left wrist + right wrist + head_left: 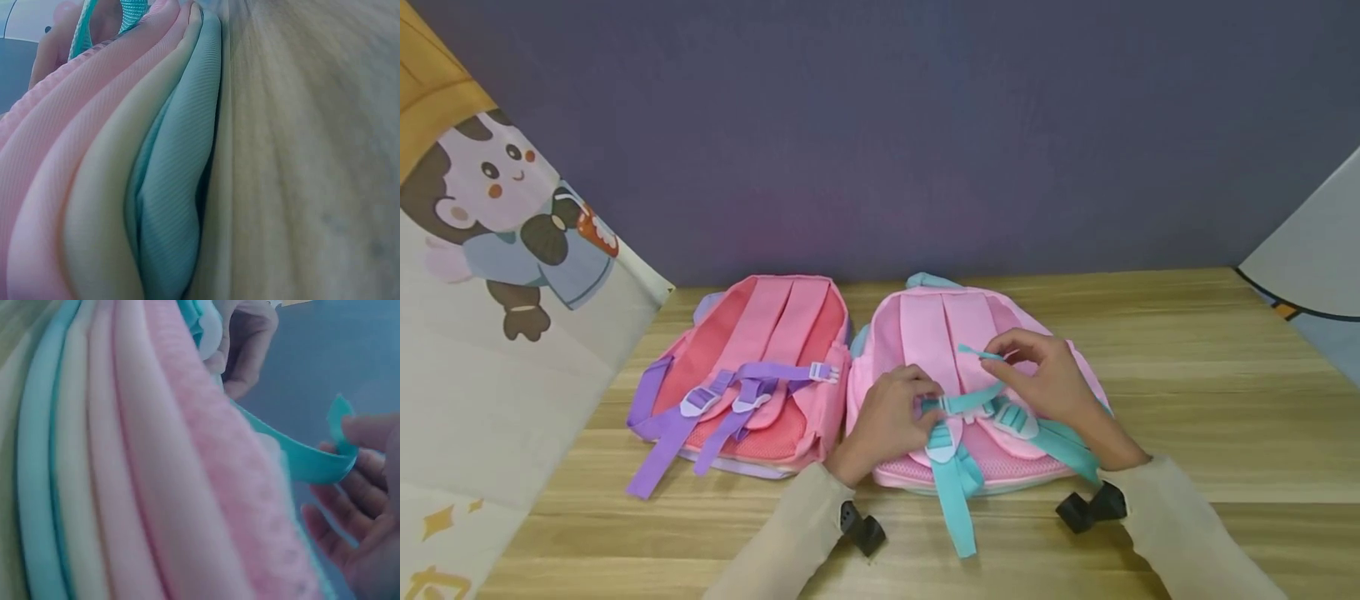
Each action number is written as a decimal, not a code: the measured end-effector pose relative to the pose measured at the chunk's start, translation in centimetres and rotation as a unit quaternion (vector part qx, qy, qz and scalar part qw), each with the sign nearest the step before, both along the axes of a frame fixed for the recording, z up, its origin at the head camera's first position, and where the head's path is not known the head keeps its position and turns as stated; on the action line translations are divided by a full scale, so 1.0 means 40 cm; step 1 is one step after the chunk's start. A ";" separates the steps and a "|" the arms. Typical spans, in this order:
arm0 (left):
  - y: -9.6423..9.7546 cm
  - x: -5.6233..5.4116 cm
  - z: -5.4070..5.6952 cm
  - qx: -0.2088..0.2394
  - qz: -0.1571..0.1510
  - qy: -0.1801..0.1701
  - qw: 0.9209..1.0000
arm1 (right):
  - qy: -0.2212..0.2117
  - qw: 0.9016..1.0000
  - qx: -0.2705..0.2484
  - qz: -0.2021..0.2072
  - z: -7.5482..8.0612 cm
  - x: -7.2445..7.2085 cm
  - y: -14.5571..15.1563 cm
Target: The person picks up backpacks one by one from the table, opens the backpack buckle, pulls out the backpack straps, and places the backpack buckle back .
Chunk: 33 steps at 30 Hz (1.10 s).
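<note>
A light pink backpack (928, 325) lies with its shoulder straps facing up. Across it runs a teal chest strap (973, 400) with a pale buckle. My left hand (891, 417) grips the strap's left part by the buckle, its fingertips partly hidden. My right hand (1045, 375) pinches the strap's loose end between thumb and fingers, raised above the bag. In the right wrist view the teal strap (312, 464) curves up to that pinch. The left wrist view mostly holds the backpack's layered side (94, 175).
Left of it, close by, lies a coral-pink backpack (737, 317) with purple straps (662, 454). Teal webbing (955, 508) hangs over the near edge of the light pink bag onto the wooden table (1225, 417). A dark panel (925, 142) stands behind the table.
</note>
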<state>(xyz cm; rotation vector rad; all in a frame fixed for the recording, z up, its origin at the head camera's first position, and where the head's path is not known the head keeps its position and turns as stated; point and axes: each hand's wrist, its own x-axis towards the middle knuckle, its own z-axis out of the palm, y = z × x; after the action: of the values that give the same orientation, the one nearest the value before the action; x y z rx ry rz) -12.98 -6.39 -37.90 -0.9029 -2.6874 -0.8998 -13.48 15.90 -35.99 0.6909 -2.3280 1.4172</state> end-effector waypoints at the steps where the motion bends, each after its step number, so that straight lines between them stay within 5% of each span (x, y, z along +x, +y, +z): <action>1: 0.000 0.000 0.000 -0.001 0.000 0.000 1.000 | 0.001 1.000 0.010 -0.015 0.005 0.002 0.001; 11: 0.005 -0.001 0.007 -0.008 -0.003 -0.005 1.000 | 0.001 0.989 0.004 -0.151 0.035 0.018 0.026; 18: 0.002 0.000 0.007 -0.012 0.000 -0.010 1.000 | -0.069 0.984 0.005 -0.164 0.037 0.038 0.049; 25: 0.000 0.001 0.004 -0.005 -0.001 -0.006 1.000 | -0.068 0.982 0.041 -0.169 0.029 0.051 0.084; 29: -0.002 0.000 0.002 -0.002 -0.001 -0.010 1.000 | -0.046 0.980 0.104 -0.164 0.021 0.054 0.101; 33: 0.000 0.000 0.002 0.003 -0.003 -0.013 1.000 | -0.039 0.967 0.183 -0.173 0.013 0.051 0.113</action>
<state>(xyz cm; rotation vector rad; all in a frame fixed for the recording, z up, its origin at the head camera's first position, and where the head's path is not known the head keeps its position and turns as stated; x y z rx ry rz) -12.99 -6.40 -37.83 -0.9031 -2.7041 -0.9276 -11.43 20.43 -35.47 0.2946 -2.6428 0.8881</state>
